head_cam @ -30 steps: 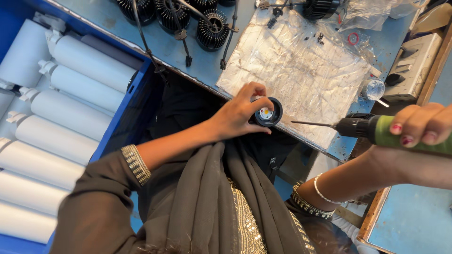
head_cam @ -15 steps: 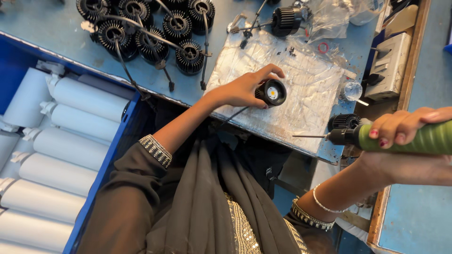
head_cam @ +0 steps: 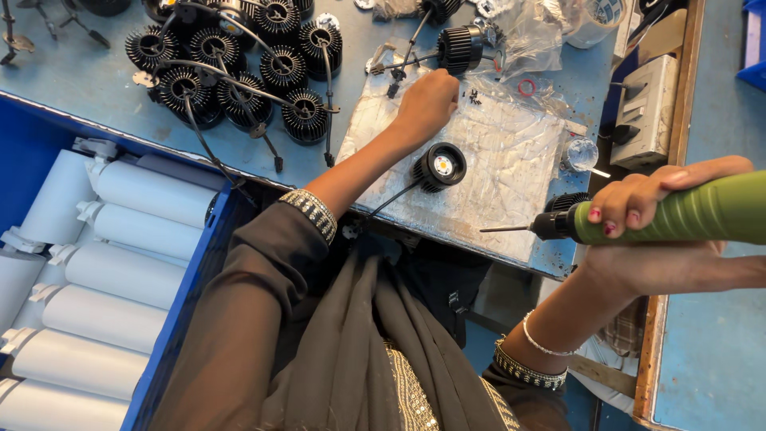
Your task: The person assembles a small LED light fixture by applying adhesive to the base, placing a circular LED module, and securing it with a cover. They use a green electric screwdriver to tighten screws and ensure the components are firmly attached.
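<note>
The screwdriver (head_cam: 638, 219) sat clamped in your right hand (head_cam: 662, 239); your left hand (head_cam: 427, 104), fingers curled together, pressed the plastic sheet (head_cam: 495, 168). White tubes (head_cam: 120, 239) filled the blue bin (head_cam: 187, 311).

an assembly workshop: black finned lamp housings (head_cam: 239, 76) crowd a blue workbench (head_cam: 72, 72).

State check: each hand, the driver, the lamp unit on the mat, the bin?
left hand: closed, knuckles up, at small dark parts on the plastic sheet
right hand: gripping the electric screwdriver
electric screwdriver: held level, bit clear of the work
black lamp module: lying free, face up, cable attached
blue bin: holding white tubes on their sides
</note>
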